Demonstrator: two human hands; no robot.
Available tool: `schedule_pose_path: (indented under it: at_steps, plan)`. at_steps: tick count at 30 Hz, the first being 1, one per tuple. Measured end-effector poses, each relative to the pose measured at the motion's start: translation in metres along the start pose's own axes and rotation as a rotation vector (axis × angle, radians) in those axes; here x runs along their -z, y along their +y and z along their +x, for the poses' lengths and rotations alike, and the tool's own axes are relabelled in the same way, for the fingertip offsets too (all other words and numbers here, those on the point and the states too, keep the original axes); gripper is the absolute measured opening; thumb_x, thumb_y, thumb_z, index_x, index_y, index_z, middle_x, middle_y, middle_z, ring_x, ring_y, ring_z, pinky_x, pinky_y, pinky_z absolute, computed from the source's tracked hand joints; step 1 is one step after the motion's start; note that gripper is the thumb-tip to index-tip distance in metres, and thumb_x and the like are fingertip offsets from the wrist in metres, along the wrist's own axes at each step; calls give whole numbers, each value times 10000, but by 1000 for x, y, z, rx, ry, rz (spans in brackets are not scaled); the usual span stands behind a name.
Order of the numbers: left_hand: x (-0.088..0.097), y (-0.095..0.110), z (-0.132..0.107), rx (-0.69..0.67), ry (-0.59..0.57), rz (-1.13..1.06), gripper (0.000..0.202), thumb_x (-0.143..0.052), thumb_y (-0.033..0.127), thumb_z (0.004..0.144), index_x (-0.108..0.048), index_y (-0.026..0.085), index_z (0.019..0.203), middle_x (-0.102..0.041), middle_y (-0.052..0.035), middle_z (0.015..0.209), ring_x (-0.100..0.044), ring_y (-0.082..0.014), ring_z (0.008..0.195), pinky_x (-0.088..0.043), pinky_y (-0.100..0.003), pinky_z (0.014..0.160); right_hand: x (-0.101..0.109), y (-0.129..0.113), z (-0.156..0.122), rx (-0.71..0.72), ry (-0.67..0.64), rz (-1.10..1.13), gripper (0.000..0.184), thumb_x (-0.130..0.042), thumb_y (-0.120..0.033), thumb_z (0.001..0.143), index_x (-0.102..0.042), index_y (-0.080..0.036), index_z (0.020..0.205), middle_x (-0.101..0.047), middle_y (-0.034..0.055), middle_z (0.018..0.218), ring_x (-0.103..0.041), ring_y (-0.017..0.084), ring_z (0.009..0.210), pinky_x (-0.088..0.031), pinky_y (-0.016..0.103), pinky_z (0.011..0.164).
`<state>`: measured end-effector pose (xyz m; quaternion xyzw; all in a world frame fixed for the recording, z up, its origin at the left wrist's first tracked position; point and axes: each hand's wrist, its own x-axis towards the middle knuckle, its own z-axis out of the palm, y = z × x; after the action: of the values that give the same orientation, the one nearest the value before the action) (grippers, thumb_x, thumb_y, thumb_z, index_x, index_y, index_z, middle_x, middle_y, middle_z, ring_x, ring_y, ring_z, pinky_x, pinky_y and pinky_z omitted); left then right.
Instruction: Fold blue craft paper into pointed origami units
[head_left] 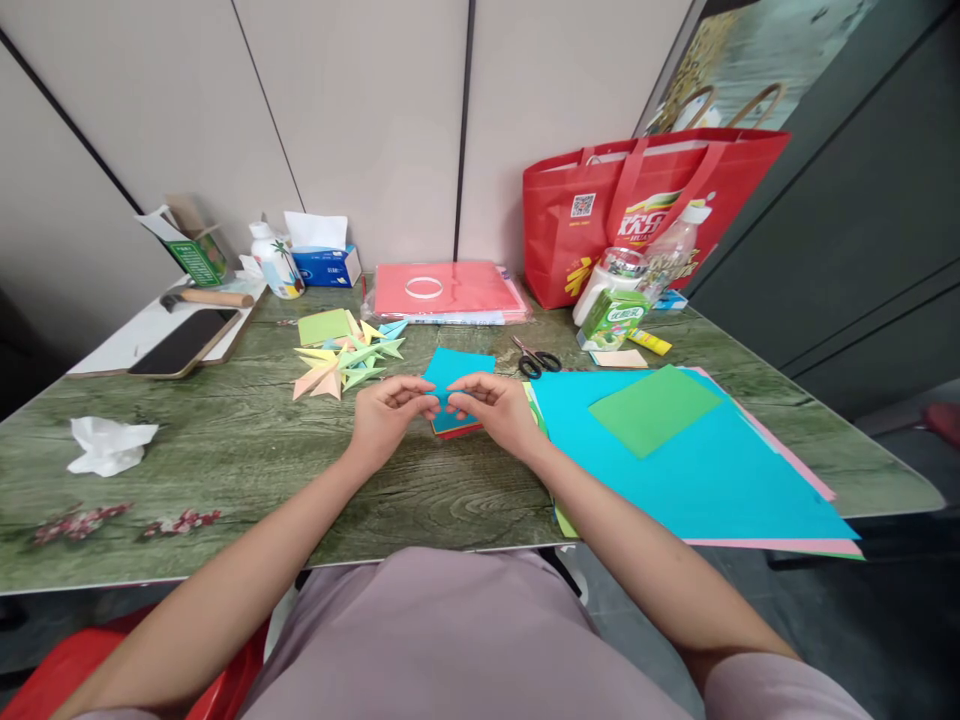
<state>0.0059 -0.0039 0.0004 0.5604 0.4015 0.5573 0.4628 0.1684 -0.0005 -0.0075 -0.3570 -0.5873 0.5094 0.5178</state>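
My left hand [386, 412] and my right hand [495, 408] meet at the middle of the green wood-grain table [225, 460]. Both pinch the near edge of a small blue paper square [459, 368], fingers curled together on it. The square lies on a short stack of coloured squares [454, 428], with a red one showing at the bottom. Left of the hands lies a cluster of folded pointed paper shapes [346, 362] in yellow, green, peach and light blue.
Large blue sheets [690, 470] with a green square [654, 408] on top lie to the right. Black scissors [537, 360], a glue stick [649, 342], bottles, a red bag [637, 215], a red folder with a tape ring [424, 288], a tissue box, a phone [184, 342] and a crumpled tissue [109, 445] lie around.
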Motion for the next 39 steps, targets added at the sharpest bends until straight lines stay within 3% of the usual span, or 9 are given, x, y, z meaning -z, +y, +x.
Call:
schedule_pose_path:
  at_steps: [9,22,33,39]
  plan:
    - [1,2,-3,-69,18,87,209,-730,244,613,-665,150,789,-679,-18,669,-635,-154,591,-543,-299,598,-4,0,0,75,43,-103,222,-709,-348,630,-645,-187,768,-685,24,805,-626,151,753,-497,281,695]
    - [-1,2,-4,-58,-45,74,172,-708,246,636,-658,141,763,-676,-37,716,-648,-169,627,-555,-327,637,-1,1,1,104,153,-161,149,-701,-314,645,-670,-188,719,-695,19,757,-619,162,719,-488,294,684]
    - [0,5,-2,-6,-78,-12,153,-695,259,662,-651,134,738,-671,-25,620,-640,-160,581,-544,-313,604,0,-1,-1,73,36,-75,157,-711,-308,637,-674,-201,744,-693,11,731,-628,155,672,-499,291,654]
    - [1,7,-2,-5,-119,5,180,-705,263,654,-642,132,760,-679,-33,653,-650,-164,614,-542,-309,632,0,-3,-2,140,91,-205,132,-688,-304,671,-669,-195,744,-694,19,771,-626,157,716,-489,291,681]
